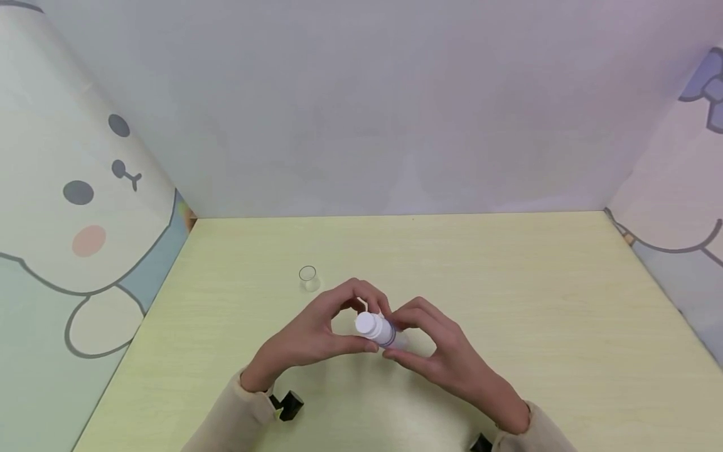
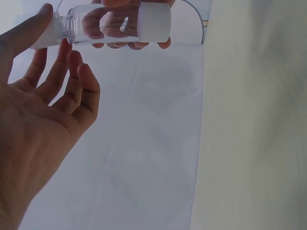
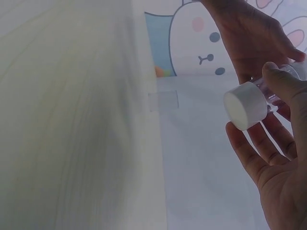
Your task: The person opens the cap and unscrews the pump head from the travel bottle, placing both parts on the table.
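Observation:
A small clear bottle (image 2: 129, 28) is held tilted between both hands over the table. It has a white cap (image 1: 366, 322) on its narrow neck and a wide white piece (image 3: 244, 106) around its other end. My left hand (image 1: 305, 339) pinches the white cap between thumb and fingers, as the left wrist view shows from the side. With curled fingers and thumb my right hand (image 1: 452, 351) grips the bottle's clear body. Beyond the left hand, a small clear glass cup (image 1: 307, 277) stands on the table.
The pale wooden table (image 1: 536, 282) ends at a plain whitish back wall (image 1: 395, 125). Side panels with cartoon animals, such as the left panel (image 1: 39, 138), flank it. Black wrist mounts show below each cuff, the left mount (image 1: 291, 405) beneath the sleeve.

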### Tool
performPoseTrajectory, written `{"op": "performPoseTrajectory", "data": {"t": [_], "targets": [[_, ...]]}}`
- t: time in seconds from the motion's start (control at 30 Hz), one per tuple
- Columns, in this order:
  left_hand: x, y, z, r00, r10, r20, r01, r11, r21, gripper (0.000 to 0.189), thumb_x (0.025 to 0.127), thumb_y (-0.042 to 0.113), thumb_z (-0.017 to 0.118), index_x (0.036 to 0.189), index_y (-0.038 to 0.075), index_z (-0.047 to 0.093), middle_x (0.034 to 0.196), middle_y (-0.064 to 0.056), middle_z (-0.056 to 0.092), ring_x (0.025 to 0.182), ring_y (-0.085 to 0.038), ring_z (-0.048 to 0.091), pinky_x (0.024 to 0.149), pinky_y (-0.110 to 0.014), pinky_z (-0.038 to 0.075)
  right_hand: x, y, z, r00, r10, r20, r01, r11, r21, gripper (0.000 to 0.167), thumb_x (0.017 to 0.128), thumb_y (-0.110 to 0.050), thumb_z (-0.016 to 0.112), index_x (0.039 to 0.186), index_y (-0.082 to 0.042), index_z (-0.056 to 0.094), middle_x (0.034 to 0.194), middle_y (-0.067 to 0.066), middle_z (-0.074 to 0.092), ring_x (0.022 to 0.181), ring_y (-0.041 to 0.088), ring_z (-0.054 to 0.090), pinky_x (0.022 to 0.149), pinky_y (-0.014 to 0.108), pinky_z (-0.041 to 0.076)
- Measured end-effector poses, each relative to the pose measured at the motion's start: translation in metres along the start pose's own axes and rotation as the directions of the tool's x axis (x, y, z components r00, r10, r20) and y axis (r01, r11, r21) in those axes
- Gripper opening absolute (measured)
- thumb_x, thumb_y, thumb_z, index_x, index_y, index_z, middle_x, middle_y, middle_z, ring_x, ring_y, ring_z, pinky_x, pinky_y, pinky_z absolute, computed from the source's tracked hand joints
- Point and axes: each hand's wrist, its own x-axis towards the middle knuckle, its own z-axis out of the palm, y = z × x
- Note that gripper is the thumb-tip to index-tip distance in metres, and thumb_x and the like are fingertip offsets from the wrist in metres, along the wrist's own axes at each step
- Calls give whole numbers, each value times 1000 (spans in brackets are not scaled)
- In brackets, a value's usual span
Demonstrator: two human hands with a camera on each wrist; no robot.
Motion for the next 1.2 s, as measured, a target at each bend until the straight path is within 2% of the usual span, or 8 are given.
{"op": "performPoseTrajectory", "data": {"t": [0.2, 0.43, 0.6, 0.73, 1.03, 1.13, 1.2], "targets": [[-2, 3, 0, 1000, -7, -20, 7, 1000, -1, 37, 90, 10, 82, 118, 19, 59, 119, 1, 67, 112, -17, 64, 100, -34, 51, 0, 1, 0, 1000, 1, 4, -1, 1000, 6, 45, 82, -11, 90, 121, -9, 67, 110, 1, 65, 100, 12, 66, 94, 21, 56], [-3, 3, -4, 999, 20, -37, -19, 999, 36, 33, 94, 10, 78, 120, 20, 61, 117, 2, 67, 107, -14, 64, 94, -32, 51, -2, 4, 2, 1000, 12, 19, -12, 1000, 2, 48, 81, -10, 90, 122, -10, 67, 110, 0, 65, 101, 11, 65, 94, 20, 56], [-2, 2, -10, 997, 57, -45, -53, 994, 95, 35, 93, 9, 79, 121, 20, 62, 113, 3, 67, 102, -12, 62, 89, -32, 50, -4, 6, 3, 999, 25, 30, -25, 1000, 10, 49, 80, -8, 90, 124, -12, 67, 112, -1, 65, 101, 10, 66, 93, 21, 56], [0, 2, -16, 996, 65, -63, -54, 984, 169, 38, 91, 11, 81, 123, 22, 63, 112, 6, 67, 101, -10, 60, 89, -30, 49, -7, 7, 3, 999, 40, 36, -40, 999, 2, 50, 80, -9, 90, 124, -12, 67, 111, -2, 65, 100, 10, 66, 93, 20, 56], [10, 1, -19, 994, 76, -73, -47, 943, 330, 37, 94, 20, 80, 126, 28, 65, 117, 13, 67, 105, -8, 57, 93, -28, 48, -15, 4, -1, 999, 39, 38, -38, 999, -15, 51, 79, -9, 91, 124, -12, 67, 110, -3, 64, 101, 10, 67, 94, 19, 55], [14, 0, -17, 993, 83, -81, -42, 909, 414, 35, 94, 23, 80, 125, 29, 66, 116, 17, 67, 105, -7, 57, 95, -27, 49, -17, 3, -3, 999, 32, 40, -31, 999, -20, 51, 80, -10, 91, 125, -12, 67, 110, -2, 64, 100, 10, 67, 94, 19, 55], [17, -1, -17, 992, 91, -83, -40, 875, 483, 35, 93, 23, 81, 124, 28, 67, 114, 18, 68, 105, -6, 57, 95, -27, 50, -18, 2, -3, 999, 31, 42, -30, 999, -26, 49, 81, -12, 90, 125, -12, 67, 110, -3, 64, 100, 9, 67, 93, 19, 55]]}}
